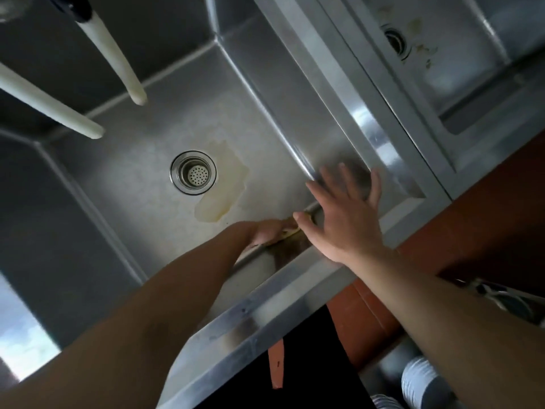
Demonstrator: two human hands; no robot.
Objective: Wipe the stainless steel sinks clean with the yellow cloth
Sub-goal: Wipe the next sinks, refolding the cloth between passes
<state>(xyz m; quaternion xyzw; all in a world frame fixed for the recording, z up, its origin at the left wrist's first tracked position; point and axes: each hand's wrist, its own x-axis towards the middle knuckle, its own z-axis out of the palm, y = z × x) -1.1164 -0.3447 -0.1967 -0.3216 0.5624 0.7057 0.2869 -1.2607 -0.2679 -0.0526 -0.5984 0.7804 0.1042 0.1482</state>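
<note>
Left hand (267,231) down in the near sink (124,184), grip clenched round the yellow cloth (290,232) at the sink's near-right corner, right hand (343,214) released, fingers spread above that corner, drain (193,172) mid-floor, yellowish stain (224,187) beside it, second sink (460,54) beyond the right rim

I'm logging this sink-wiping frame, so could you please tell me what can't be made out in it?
All in the head view:
- yellow cloth: mostly covered by both hands; only a sliver shows.
- left hand: fingers hidden behind the right hand, so its grip is unclear.
- Right hand's fingertips: motion-blurred.
- second sink: cut off by the top and right edges.
- white spouts: tops cut off at the upper edge.
</note>
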